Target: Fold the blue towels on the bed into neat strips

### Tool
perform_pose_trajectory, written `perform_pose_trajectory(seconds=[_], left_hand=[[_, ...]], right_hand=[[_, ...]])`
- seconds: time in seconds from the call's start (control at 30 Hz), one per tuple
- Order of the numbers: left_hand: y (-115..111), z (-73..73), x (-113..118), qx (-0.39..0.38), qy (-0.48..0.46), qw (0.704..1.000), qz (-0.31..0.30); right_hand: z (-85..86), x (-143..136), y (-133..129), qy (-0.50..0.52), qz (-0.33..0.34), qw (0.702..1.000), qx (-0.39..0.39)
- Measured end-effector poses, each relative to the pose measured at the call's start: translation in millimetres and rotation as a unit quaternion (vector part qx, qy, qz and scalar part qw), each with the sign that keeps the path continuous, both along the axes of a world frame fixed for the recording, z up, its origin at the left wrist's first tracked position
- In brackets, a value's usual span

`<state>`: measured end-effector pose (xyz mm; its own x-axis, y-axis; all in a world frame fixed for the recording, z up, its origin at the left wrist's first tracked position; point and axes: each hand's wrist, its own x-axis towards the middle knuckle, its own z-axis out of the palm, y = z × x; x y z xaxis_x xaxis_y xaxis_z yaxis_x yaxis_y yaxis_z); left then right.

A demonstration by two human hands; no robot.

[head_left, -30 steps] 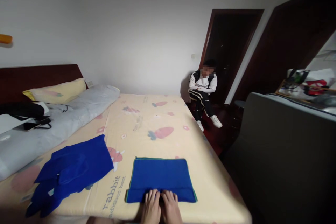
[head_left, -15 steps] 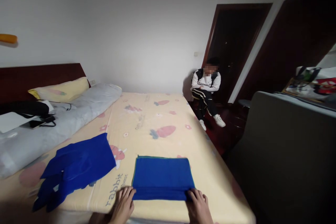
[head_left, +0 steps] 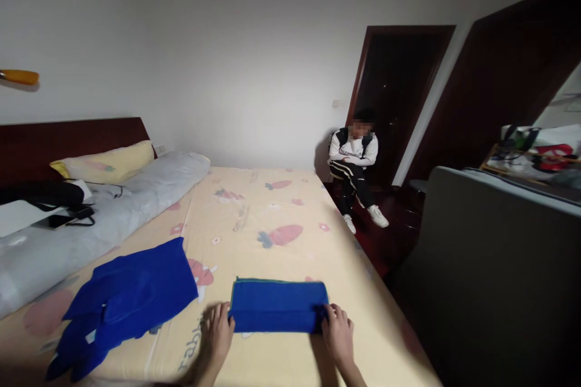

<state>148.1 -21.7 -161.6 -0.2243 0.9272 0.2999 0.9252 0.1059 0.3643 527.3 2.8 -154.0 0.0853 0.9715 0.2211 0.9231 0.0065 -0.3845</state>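
Note:
A blue towel (head_left: 279, 305) with green edging lies on the bed right in front of me, its near edge folded over into a flat strip. At its near left corner, my left hand (head_left: 220, 329) is closed, thumb and fingers pinching the cloth. My right hand (head_left: 338, 329) grips the near right corner the same way. Off to the left, a crumpled heap of darker blue cloth (head_left: 136, 290) with a small white label rests on the sheet, touched by neither hand.
The bed sheet (head_left: 254, 202) is pale yellow with printed carrots. A grey rolled quilt (head_left: 136, 205) and a yellow pillow (head_left: 106, 163) lie along the left. Beyond the bed's right edge, a person (head_left: 354, 157) sits by the door. A dark grey panel (head_left: 490, 272) stands at right.
Both hands have moved away from me, turning the towel's near edge over further, so the towel is now a narrower strip. The view has tilted slightly upward. The other blue cloth stays put.

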Motion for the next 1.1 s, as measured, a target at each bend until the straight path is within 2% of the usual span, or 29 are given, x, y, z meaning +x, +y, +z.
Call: perform_pose_trajectory(seconds=[0.03,0.1,0.23,0.33,0.43,0.6,0.7,0.8,0.93,1.1], left_hand=[[0.4,-2.5,11.5,0.013,0.008,1.000,0.008],[-1.0,-8.6,41.5,0.030,0.019,0.999,-0.010],[-7.5,-21.8,104.5,-0.026,0.014,0.991,-0.133],[-12.6,-27.1,122.2,-0.083,0.015,0.981,-0.173],[-17.6,-27.5,101.5,-0.092,0.033,0.984,-0.151],[-26.2,-25.1,24.3,-0.053,0.102,0.988,-0.101],[-28.8,-21.4,-5.1,-0.035,0.131,0.985,-0.102],[-25.7,-17.2,-9.0,-0.031,0.142,0.984,-0.098],[-15.7,-12.2,3.1,-0.028,0.139,0.986,-0.085],[-14.3,7.8,4.0,-0.020,0.084,0.989,-0.121]], right_hand=[[-1.2,-10.4,-0.7,-0.002,-0.002,1.000,0.012],[-3.1,-38.3,-6.5,0.003,0.037,0.999,0.039],[-5.7,-103.8,-25.5,0.034,0.165,0.984,0.063],[-10.5,-128.1,-33.7,0.042,0.176,0.982,0.057],[-18.2,-113.7,-33.9,0.024,0.164,0.985,0.051],[-23.0,-42.7,-29.4,-0.024,0.100,0.993,0.054],[-19.8,-8.3,-27.0,-0.053,0.048,0.996,0.044],[-15.4,5.3,-23.1,-0.071,0.037,0.996,0.037],[-8.7,2.1,-15.6,-0.075,0.041,0.996,0.022],[1.7,4.2,-12.9,-0.067,0.061,0.995,0.033]])
